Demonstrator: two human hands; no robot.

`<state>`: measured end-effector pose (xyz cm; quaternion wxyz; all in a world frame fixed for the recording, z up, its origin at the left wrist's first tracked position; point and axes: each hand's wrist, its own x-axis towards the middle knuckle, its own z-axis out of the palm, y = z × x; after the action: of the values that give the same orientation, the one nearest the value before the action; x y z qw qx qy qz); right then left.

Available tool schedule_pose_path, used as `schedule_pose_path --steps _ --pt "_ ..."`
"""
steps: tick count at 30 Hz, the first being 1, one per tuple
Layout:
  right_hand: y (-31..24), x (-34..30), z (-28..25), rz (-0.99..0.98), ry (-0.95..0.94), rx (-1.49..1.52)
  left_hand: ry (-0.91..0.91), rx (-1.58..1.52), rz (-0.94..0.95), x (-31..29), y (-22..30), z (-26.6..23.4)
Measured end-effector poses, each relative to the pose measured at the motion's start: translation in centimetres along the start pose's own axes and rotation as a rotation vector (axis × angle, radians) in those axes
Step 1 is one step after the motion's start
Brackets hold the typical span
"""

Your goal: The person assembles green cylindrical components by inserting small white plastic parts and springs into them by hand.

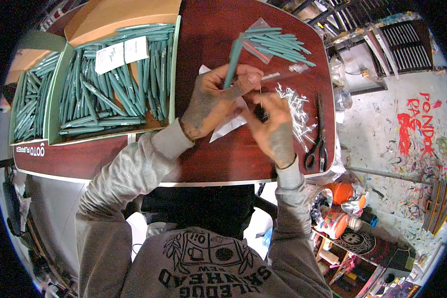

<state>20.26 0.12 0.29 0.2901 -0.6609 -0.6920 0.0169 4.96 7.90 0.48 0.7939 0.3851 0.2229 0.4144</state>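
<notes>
Above the dark red table, my left hand (207, 102) has its fingers closed on a slim green stick (235, 58), which points up and away. Its thumb and forefinger meet near a thin pale piece, too small to name. Just right of it, my right hand (274, 126) is bent in a pinch close to the same spot; what its fingertips hold is hard to make out. Beyond the hands, a pile of green sticks (283, 43) lies beside a clear plastic bag (258, 47). Small white plastic pieces (299, 116) are scattered to the right of my right hand.
A box of green sticks (176, 74) stands at left with a white printed card (121, 55) on top; another box of sticks (53, 99) is beside it. Black scissors (319, 134) lie at the table's right edge. White paper (227, 130) lies under my hands.
</notes>
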Motion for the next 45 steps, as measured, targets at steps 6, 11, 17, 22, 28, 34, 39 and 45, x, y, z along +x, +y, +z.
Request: schedule_pose_path --steps 6,11,17,22,28,34,39,45 --pt "-1.1 1.3 -1.6 0.086 0.165 0.148 0.050 0.243 0.244 0.0 0.6 0.0" --pt "-1.1 1.2 -3.1 0.413 0.210 0.575 0.000 0.244 0.252 -0.4 0.7 0.1" --pt "-1.6 1.2 -4.6 0.443 0.332 0.785 0.010 0.181 0.376 -0.1 0.0 0.3" --pt "-1.8 1.7 -5.3 0.479 0.465 1.066 -0.120 0.724 0.671 -1.0 1.5 -0.7" --pt "-1.2 2.5 -7.5 0.097 0.523 0.441 -0.193 0.758 0.849 -1.4 2.4 -0.5" --pt "-1.7 2.3 -12.7 0.169 0.648 0.360 -0.195 0.595 0.751 -1.6 2.6 -0.3" --pt "-2.6 0.5 -15.4 0.030 0.767 0.052 -0.197 0.543 0.764 -1.2 1.4 -0.2" --pt "-3.6 -1.6 -17.4 0.138 0.689 0.593 -0.293 0.057 0.339 -1.9 0.5 0.5"
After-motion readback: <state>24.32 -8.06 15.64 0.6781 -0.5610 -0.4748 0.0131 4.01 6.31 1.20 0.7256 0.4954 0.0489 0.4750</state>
